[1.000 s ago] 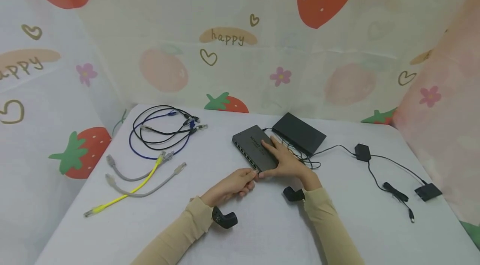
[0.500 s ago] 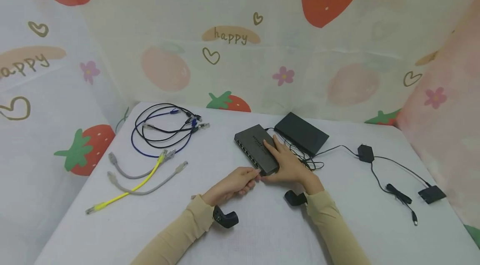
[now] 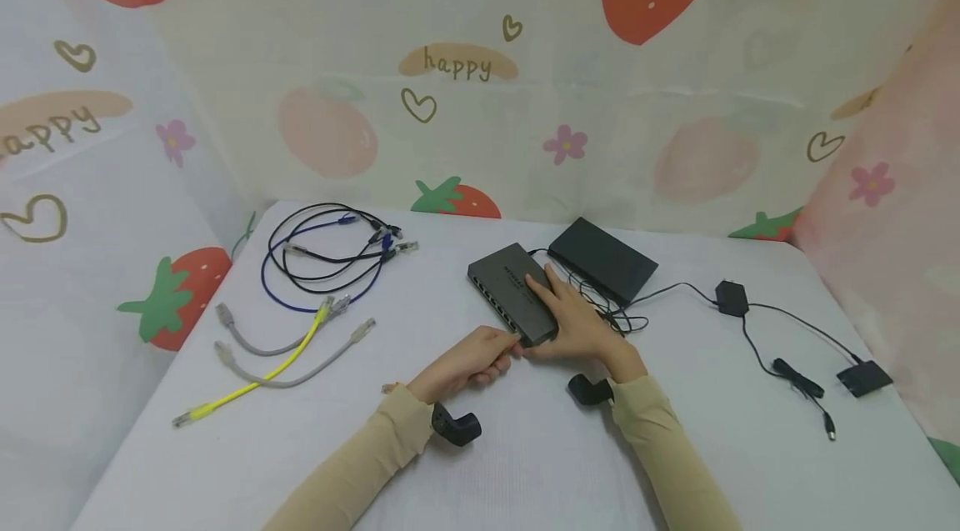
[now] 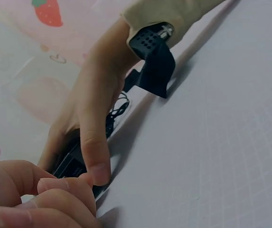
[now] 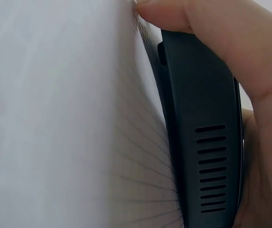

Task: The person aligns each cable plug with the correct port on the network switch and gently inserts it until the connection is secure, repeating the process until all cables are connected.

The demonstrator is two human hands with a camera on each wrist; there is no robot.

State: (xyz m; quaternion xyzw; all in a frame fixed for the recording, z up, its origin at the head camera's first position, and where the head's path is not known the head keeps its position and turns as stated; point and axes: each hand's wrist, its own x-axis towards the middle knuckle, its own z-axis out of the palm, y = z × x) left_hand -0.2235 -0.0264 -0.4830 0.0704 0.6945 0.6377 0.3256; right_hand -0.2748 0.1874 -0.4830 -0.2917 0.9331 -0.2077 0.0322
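Observation:
A dark grey network switch (image 3: pixel 512 291) lies at the middle of the table, its row of ports along the left side. My right hand (image 3: pixel 577 323) grips it, fingers spread over the top and thumb at the near end. In the right wrist view that thumb passes over the slotted side of the switch (image 5: pixel 207 142). My left hand (image 3: pixel 472 360) is at the near corner of the port row, thumb and forefinger pinching a small pale plug-like piece, mostly hidden by the fingers. The left wrist view shows its curled fingers (image 4: pixel 55 204) right by my right thumb.
Behind the switch lies a flat black box (image 3: pixel 603 260) with thin black cord bunched beside it. Power adapters (image 3: pixel 731 298) with cords lie at right. Black and blue cables (image 3: pixel 322 256) are coiled at back left, near grey cables and a yellow cable (image 3: pixel 277 368).
Both hands stay at the switch, the left at its near corner. The head view shifts slightly; nothing on the table has visibly moved.

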